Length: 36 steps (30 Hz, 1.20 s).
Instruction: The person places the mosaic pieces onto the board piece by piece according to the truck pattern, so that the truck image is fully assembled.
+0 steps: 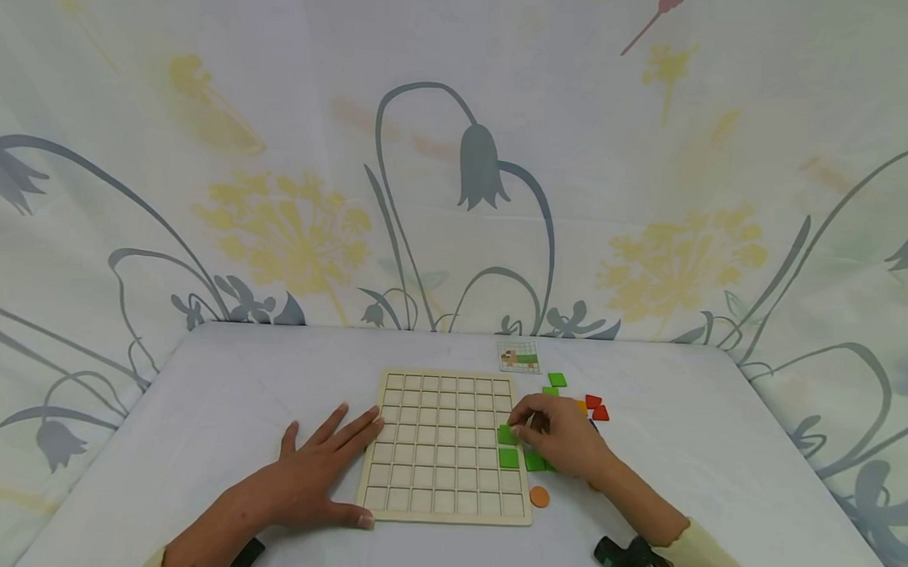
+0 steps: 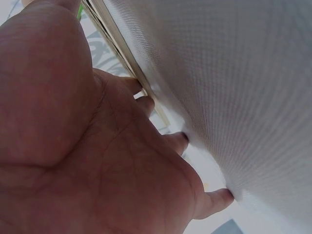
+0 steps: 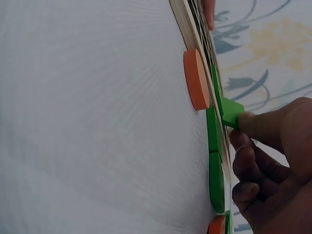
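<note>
A wooden grid board (image 1: pixel 425 458) lies on the white table. My right hand (image 1: pixel 561 433) pinches a green square tile (image 3: pixel 232 111) between thumb and fingertips at the board's right edge; in the right wrist view the tile is tilted. Just below it in the head view, another green tile (image 1: pixel 509 458) sits in a cell of the right-hand column. My left hand (image 1: pixel 316 470) is spread flat beside the board, its fingertips and thumb at the left edge. Under my right hand, more green tiles (image 1: pixel 535 461) lie partly hidden next to the board.
An orange disc (image 1: pixel 540 497) lies by the board's lower right corner. Red pieces (image 1: pixel 600 412) lie beyond my right hand, with a loose green tile (image 1: pixel 557 380) farther back. A small picture card (image 1: pixel 519 357) rests behind the board. A patterned curtain (image 1: pixel 426 232) borders the table's back.
</note>
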Available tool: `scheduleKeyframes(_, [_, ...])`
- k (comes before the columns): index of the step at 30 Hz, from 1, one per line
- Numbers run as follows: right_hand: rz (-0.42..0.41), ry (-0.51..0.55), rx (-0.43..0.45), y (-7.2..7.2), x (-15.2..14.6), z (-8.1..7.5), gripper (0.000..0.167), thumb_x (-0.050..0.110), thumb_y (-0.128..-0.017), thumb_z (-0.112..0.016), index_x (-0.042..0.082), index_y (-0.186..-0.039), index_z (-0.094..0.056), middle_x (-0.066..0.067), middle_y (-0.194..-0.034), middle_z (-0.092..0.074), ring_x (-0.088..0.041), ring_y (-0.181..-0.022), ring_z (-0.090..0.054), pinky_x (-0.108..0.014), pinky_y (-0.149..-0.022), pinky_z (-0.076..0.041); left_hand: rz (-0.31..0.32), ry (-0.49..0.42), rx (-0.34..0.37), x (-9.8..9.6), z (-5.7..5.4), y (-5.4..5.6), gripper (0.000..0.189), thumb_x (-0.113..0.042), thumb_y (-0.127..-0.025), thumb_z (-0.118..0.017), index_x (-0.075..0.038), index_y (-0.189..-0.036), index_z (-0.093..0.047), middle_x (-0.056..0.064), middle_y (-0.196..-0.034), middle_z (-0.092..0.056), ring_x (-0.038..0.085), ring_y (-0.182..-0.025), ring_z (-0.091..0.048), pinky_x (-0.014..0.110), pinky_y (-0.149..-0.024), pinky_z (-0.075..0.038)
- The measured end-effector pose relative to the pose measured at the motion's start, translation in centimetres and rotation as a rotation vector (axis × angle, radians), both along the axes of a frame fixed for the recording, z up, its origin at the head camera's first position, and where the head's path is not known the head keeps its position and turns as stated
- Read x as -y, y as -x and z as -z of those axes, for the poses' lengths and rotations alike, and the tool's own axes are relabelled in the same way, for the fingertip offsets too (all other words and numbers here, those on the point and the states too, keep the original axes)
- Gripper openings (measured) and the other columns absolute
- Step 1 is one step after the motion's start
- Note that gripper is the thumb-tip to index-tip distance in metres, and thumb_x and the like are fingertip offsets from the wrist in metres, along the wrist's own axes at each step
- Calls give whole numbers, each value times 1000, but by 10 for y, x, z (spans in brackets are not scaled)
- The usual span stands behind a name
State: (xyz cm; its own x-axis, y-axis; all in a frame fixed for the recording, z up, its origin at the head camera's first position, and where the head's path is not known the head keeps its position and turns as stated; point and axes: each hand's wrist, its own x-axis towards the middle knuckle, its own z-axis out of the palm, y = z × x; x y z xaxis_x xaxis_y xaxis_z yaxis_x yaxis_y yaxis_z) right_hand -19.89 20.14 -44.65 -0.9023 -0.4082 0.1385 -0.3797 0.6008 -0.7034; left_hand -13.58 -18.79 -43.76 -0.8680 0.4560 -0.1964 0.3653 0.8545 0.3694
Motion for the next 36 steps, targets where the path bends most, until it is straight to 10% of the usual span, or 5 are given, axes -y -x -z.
scheduleKeyframes(28, [-63,-51,-42,0,-9,-2,10,8,-97,-77,17,-101,-78,11,-90,-67,-9,-78,-58,-25,-70,-51,-4,-6,17,0,-1,0,122,-84,-75,-72,-29,-171,-22,-12,-179,-10,34,-165,-2,89,-110,-2])
scheduleKeyframes(36, [-228,-111,17,4,-31,-6,11,16,-95,-81,23,-95,-73,13,-85,-65,-9,-78,-57,-24,-70,-50,-2,-4,28,0,-2,0,121,-84,-76,-71,-28,-172,-21,-12,-179,-9,34,-165,-1,88,-111,-1])
